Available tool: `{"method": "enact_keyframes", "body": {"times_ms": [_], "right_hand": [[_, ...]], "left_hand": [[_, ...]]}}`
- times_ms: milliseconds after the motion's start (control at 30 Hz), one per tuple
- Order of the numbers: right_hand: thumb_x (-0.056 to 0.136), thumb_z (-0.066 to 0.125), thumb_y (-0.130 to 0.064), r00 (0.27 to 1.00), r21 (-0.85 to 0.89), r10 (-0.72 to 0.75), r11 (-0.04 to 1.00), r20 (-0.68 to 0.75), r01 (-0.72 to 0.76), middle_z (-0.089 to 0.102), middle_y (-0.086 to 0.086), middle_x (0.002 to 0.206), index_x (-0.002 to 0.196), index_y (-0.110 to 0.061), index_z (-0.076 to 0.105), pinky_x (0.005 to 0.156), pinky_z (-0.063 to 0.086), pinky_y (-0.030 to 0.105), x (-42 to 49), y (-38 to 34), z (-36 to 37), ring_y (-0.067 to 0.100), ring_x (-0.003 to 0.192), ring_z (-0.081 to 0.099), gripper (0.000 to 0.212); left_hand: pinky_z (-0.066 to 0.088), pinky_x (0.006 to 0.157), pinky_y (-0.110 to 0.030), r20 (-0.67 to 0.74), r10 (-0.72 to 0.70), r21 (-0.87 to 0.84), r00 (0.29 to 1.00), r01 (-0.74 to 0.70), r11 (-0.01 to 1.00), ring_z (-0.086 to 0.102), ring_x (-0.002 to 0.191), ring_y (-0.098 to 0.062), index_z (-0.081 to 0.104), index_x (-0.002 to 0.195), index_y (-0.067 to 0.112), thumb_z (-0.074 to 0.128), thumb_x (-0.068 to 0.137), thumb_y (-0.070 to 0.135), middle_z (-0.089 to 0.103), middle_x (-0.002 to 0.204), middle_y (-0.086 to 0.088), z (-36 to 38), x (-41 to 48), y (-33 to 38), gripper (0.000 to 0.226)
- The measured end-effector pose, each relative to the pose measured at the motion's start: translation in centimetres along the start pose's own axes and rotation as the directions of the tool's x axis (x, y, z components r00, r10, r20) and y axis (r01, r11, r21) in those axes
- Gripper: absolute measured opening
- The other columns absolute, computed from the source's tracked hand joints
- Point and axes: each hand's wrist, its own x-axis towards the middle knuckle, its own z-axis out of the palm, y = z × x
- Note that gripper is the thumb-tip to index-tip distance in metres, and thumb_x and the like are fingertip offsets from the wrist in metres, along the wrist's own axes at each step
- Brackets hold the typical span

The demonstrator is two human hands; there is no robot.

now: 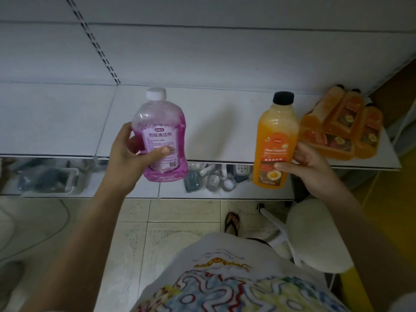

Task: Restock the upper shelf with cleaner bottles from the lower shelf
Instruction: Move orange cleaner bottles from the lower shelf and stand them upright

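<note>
My left hand (132, 158) grips a pink cleaner bottle (162, 124) with a white cap, held upright over the front edge of the white upper shelf (220, 122). My right hand (313, 167) grips an orange cleaner bottle (275, 131) with a black cap, upright over the same edge further right. Several orange bottles (344, 127) lie in a heap at the right end of the upper shelf. Small items rest on the lower shelf (180, 192) beneath.
A grey bin (51, 179) sits at the left of the lower shelf, with small packets and jars (213, 179) in the middle. A white round stool (315, 233) stands by my right arm. A sandal (233, 222) lies on the tiled floor.
</note>
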Motion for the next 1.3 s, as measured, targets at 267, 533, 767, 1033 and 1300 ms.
{"method": "enact_keyframes", "body": {"times_ms": [267,533,767,1033,1300], "right_hand": [[0.055,0.076,-0.032,0.982,-0.047,-0.175,0.984,-0.076,0.171,0.07,-0.012,0.103,0.097,-0.042,0.064,0.079,0.053,0.027,-7.6,-5.0,6.2,0.009,0.097,0.065,0.045],[0.056,0.074,-0.021,0.922,-0.036,-0.379,0.925,-0.084,0.377,0.071,-0.01,0.1,0.094,-0.04,0.067,0.076,0.054,0.021,-12.1,-13.0,8.8,0.009,0.096,0.066,0.043],[0.059,0.066,-0.006,0.836,-0.062,-0.542,0.84,-0.085,0.539,0.072,-0.016,0.088,0.097,-0.028,0.06,0.061,0.052,0.013,-10.7,-21.6,8.3,0.0,0.083,0.067,0.044],[0.038,0.088,-0.049,0.738,-0.038,-0.671,0.741,-0.073,0.67,0.071,-0.015,0.1,0.093,-0.041,0.068,0.074,0.054,0.019,-5.2,-29.2,5.3,0.004,0.094,0.066,0.058],[0.05,0.078,-0.023,0.719,-0.005,-0.694,0.72,-0.03,0.694,0.071,-0.012,0.096,0.098,-0.029,0.063,0.073,0.054,0.02,1.1,-32.6,6.0,0.007,0.094,0.066,0.051]], "left_hand": [[0.053,0.058,-0.015,0.092,0.159,0.044,0.983,-0.163,0.986,0.068,0.077,-0.003,0.051,0.101,0.026,0.078,0.056,0.019,0.07,0.081,0.009,-5.9,-5.3,4.4,0.053],[0.056,0.064,-0.022,0.166,0.386,-0.051,0.907,-0.383,0.922,0.07,0.081,-0.011,0.053,0.105,0.026,0.088,0.045,0.02,0.072,0.087,0.008,-8.7,-8.0,12.3,0.069],[0.056,0.068,-0.025,0.124,0.567,-0.066,0.815,-0.563,0.824,0.069,0.089,-0.016,0.051,0.111,0.021,0.083,0.052,0.02,0.072,0.092,0.004,-9.6,-6.3,20.9,0.067],[0.055,0.066,-0.02,-0.061,0.618,-0.001,0.784,-0.619,0.785,0.068,0.089,-0.008,0.049,0.112,0.017,0.077,0.055,0.025,0.067,0.097,0.002,-9.6,-2.3,28.3,0.063],[0.058,0.075,-0.036,-0.144,0.518,0.022,0.843,-0.52,0.854,0.066,0.093,-0.014,0.042,0.117,0.012,0.077,0.052,0.026,0.063,0.105,-0.001,-9.3,5.8,30.9,0.075]]}}
